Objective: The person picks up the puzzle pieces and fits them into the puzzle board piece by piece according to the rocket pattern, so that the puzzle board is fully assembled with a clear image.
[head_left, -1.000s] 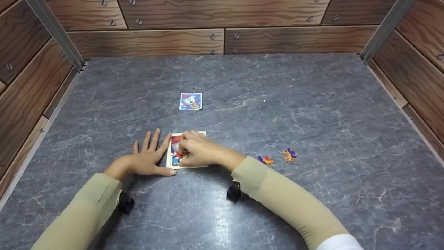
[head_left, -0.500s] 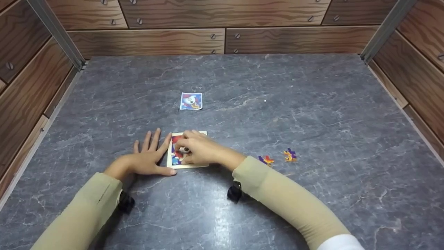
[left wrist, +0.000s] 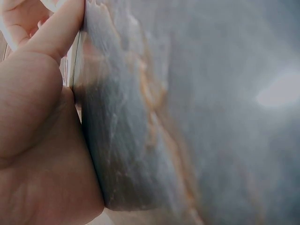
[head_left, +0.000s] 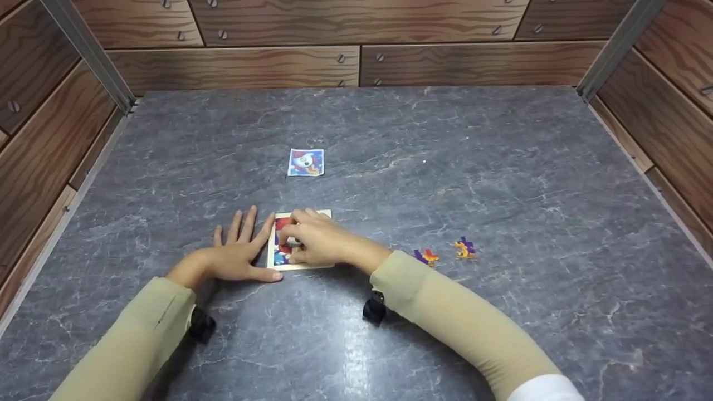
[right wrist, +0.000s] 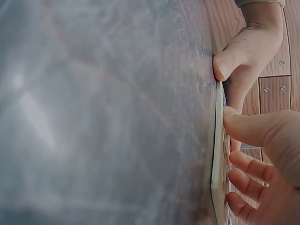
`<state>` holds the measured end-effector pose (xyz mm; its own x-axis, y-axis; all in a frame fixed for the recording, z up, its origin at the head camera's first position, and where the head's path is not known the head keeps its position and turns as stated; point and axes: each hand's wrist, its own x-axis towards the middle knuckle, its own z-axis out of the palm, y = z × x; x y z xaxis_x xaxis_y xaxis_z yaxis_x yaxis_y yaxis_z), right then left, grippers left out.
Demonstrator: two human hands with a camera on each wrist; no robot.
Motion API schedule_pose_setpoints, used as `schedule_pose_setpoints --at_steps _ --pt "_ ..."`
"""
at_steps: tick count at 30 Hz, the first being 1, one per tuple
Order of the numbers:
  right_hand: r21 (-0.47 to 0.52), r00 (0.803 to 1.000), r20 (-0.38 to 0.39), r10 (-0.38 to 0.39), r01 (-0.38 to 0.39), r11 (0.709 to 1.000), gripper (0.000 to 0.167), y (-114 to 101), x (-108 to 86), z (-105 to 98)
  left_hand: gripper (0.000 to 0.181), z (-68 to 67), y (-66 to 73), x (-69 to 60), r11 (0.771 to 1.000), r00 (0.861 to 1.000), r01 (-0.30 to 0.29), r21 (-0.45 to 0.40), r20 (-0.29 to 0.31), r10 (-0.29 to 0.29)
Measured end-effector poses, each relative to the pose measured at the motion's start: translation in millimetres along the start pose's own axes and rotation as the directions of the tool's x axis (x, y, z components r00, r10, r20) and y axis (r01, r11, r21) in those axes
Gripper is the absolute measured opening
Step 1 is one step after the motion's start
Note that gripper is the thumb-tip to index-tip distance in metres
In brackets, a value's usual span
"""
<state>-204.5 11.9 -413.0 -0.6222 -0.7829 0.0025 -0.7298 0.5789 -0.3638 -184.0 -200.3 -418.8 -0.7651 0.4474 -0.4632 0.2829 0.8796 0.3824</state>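
Observation:
A small jigsaw puzzle in a pale frame (head_left: pixel 306 268) lies on the marbled table. My left hand (head_left: pixel 234 256) lies spread with its fingers straight, index finger and thumb touching the frame's left side and lower left corner. Over the puzzle's picture (head_left: pixel 281 253) bends my right hand (head_left: pixel 320 239), its thumb and fingertips on the face, set apart around a white patch. Whether they pinch a piece is hidden. In the right wrist view the thumb (right wrist: pixel 243 126) and curled fingers (right wrist: pixel 246 183) touch the puzzle from above. Much of the picture is covered by this hand.
Two loose clusters of jigsaw pieces lie to the right: a purple and red one (head_left: pixel 426 257) by the right sleeve, a purple and yellow one (head_left: pixel 465 248) farther out. A picture card (head_left: pixel 306 162) with a white dog lies beyond the frame. Wood-patterned walls (head_left: pixel 234 67) enclose the table.
The right hand's index finger and thumb have shifted slightly on the puzzle, uncovering a white patch between them. The left hand, frame, card and loose pieces stay put.

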Motion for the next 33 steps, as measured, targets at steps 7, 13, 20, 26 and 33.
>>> schedule_pose_setpoints --at_steps 7,13,20,26,33 --pt "-0.007 0.999 0.003 -0.054 0.054 0.999 0.02 0 -0.4 -1 0.112 0.8 -1.7 -0.3 1.0 1.0 -0.006 -0.001 -0.008 0.006" --pt "0.1 0.997 -0.029 -0.068 0.071 0.992 0.027 3 -2.4 -6 0.112 0.8 -0.9 -0.3 1.0 1.0 -0.008 -0.008 -0.005 0.008" --pt "0.171 0.997 -0.057 -0.055 0.064 0.983 0.025 9 -15.1 -17 0.113 1.4 0.0 0.7 1.0 1.0 -0.011 0.013 -0.02 0.011" --pt "0.182 0.991 -0.106 -0.078 0.096 0.979 0.025 20 -31.6 -20 0.114 1.3 0.8 1.7 1.0 1.0 -0.003 0.016 -0.013 0.003" --pt "0.199 0.994 -0.097 -0.044 0.063 0.978 0.025 32 -49.4 -27 0.114 -0.3 0.7 0.1 1.0 1.0 0.0 0.004 -0.012 0.0"
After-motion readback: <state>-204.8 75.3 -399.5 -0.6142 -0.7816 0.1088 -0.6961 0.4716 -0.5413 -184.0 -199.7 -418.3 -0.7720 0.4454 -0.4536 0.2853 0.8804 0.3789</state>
